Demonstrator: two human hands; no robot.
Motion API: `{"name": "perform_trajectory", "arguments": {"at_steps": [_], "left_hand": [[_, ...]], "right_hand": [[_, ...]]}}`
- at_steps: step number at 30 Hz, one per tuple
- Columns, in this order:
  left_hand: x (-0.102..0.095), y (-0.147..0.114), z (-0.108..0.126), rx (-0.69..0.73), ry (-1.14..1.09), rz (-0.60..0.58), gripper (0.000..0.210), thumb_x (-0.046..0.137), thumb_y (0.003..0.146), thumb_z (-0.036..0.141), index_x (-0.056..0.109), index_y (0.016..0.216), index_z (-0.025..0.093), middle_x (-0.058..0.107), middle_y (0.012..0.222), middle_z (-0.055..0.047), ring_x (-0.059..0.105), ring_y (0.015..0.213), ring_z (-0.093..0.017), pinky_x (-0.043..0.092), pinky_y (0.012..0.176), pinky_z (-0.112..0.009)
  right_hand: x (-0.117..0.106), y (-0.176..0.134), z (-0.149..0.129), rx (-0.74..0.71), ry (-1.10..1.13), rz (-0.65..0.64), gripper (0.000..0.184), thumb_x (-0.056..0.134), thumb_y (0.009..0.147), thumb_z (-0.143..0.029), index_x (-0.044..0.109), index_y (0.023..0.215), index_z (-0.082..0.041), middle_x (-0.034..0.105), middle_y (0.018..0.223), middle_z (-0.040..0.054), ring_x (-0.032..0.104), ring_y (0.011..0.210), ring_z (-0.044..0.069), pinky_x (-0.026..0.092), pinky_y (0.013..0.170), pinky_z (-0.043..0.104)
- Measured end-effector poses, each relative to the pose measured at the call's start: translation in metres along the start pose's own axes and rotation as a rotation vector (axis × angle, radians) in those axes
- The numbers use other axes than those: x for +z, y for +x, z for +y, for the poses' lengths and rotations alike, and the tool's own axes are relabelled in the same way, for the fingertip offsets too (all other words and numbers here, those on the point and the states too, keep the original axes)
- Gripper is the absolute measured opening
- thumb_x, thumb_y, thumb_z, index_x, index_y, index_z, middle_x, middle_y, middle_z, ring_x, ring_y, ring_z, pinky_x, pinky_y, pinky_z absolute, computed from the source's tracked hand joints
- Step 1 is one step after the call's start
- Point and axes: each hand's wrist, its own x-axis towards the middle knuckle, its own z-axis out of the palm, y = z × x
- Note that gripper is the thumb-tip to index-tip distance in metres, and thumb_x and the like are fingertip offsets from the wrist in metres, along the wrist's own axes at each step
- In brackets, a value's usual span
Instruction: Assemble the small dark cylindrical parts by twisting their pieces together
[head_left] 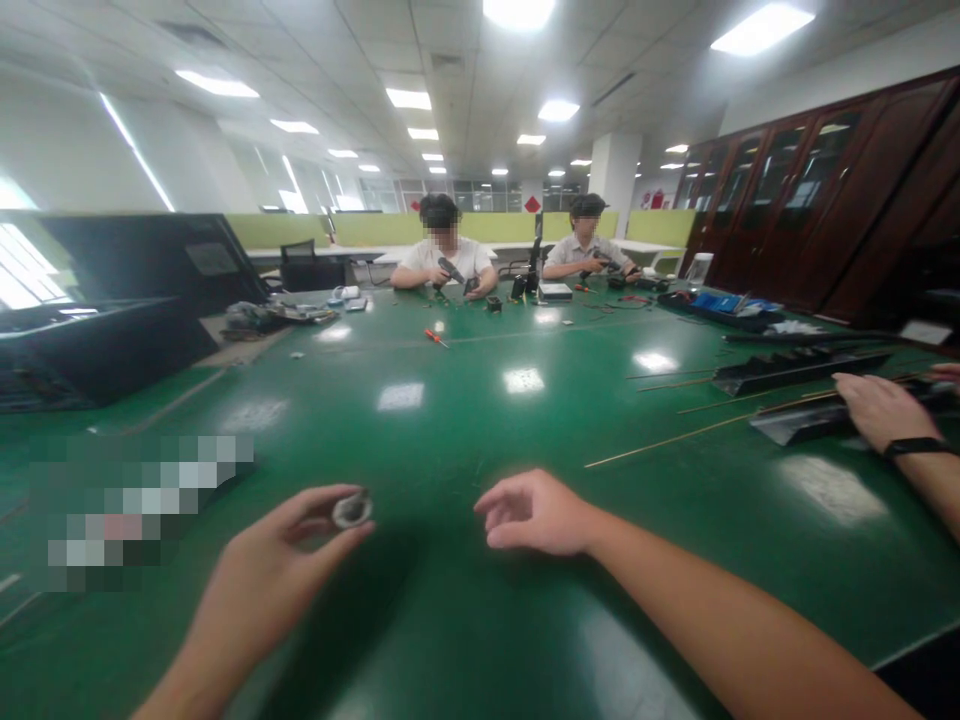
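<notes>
And here's your left hand (274,560), thumb and fingers spread just wide enough to pinch a small grey ring (352,510) at its rim. That edge hold probably serves to leave its middle uncovered. The ring sits left of centre, seemingly raised over the green surface (465,620). Across the gap, your right hand (529,512) is half curled, its grip loose with nothing visible in it (the inner fingers are partly hidden). Both hands face each other, perhaps so either can reach the ring. Farther off lies a red screwdriver (434,338); to your right, a co-worker's hand (885,410) rests near thin rods (660,444).
</notes>
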Motion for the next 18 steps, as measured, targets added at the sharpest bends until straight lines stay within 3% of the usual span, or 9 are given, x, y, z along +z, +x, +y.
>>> {"name": "perform_trajectory", "arguments": {"at_steps": [4, 7, 11, 18], "left_hand": [[0.055, 0.015, 0.045, 0.265, -0.138, -0.197, 0.028, 0.068, 0.083, 0.040, 0.068, 0.109, 0.030, 0.071, 0.102, 0.001, 0.067, 0.090, -0.018, 0.053, 0.081, -0.029], [0.077, 0.008, 0.054, 0.377, -0.156, -0.243, 0.026, 0.064, 0.087, 0.030, 0.067, 0.113, 0.031, 0.068, 0.107, 0.001, 0.065, 0.096, -0.016, 0.052, 0.086, -0.028], [0.083, -0.007, 0.039, 0.393, -0.163, -0.164, 0.041, 0.072, 0.081, 0.024, 0.061, 0.120, 0.032, 0.070, 0.109, 0.002, 0.066, 0.097, -0.015, 0.053, 0.087, -0.026], [0.079, -0.012, 0.040, 0.437, -0.193, -0.129, 0.024, 0.075, 0.079, 0.024, 0.067, 0.101, 0.027, 0.071, 0.095, 0.002, 0.068, 0.086, -0.014, 0.054, 0.078, -0.024]], "right_hand": [[-0.006, -0.005, -0.006, -0.157, -0.232, 0.205, 0.075, 0.079, 0.066, -0.022, 0.051, 0.136, -0.021, 0.063, 0.117, 0.0086, 0.063, 0.091, 0.018, 0.053, 0.075, 0.031], [-0.004, -0.013, -0.015, -0.306, -0.558, 0.236, 0.074, 0.073, 0.067, -0.017, 0.049, 0.137, -0.024, 0.062, 0.122, 0.0073, 0.060, 0.104, 0.022, 0.050, 0.094, 0.039], [0.005, -0.018, -0.021, -0.361, -0.762, 0.209, 0.065, 0.067, 0.068, -0.012, 0.052, 0.131, -0.021, 0.062, 0.123, 0.0079, 0.059, 0.113, 0.023, 0.047, 0.101, 0.037], [0.010, -0.018, -0.018, -0.374, -0.828, 0.216, 0.031, 0.071, 0.072, -0.022, 0.065, 0.103, -0.019, 0.069, 0.097, 0.0049, 0.063, 0.091, 0.022, 0.050, 0.084, 0.034]]}}
